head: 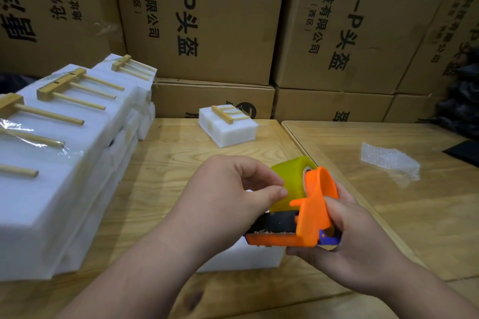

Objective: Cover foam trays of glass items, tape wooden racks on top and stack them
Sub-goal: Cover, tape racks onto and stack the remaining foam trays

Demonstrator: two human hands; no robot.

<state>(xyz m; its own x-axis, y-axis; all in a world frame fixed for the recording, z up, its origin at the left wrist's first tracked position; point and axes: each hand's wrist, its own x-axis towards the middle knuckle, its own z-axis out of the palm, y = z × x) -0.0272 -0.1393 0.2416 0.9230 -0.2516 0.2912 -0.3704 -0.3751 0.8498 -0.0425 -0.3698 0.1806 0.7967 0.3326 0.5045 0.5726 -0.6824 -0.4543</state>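
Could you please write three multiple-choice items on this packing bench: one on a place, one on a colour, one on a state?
1. Where does the lone small foam tray with a wooden rack sit?
A. At the table's far edge, near the cartons
B. On the big foam stack
C. Under the bubble wrap

2. What colour is the tape dispenser frame?
A. Green
B. Orange
C. White

3. What is the left hand doing?
A. Lying flat on the table
B. Pinching at the tape roll
C. Lifting a wooden rack

Answers: 1 A, it stands alone before the cardboard cartons. 2 B, the frame is orange. 3 B, thumb and forefinger meet on the yellow roll while the right hand grips the dispenser.
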